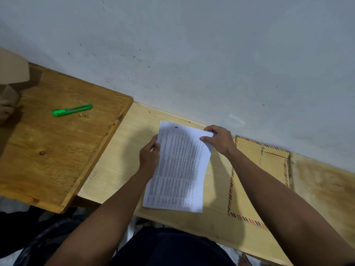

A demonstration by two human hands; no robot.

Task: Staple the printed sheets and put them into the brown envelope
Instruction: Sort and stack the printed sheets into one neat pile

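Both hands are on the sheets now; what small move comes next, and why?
Probably square the printed sheets: the left hand and right hand grip opposite edges, no stapler is in view, and the brown envelope lies beside them, apparently shut.

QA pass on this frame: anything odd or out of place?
No stapler in view. A green box cutter lies on the darker table, unrelated to stapling. The printed sheets are held in both hands; the brown envelope lies flat beside them.

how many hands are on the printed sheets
2: the left hand grips the left edge of the printed sheets; the right hand pinches their top right corner.
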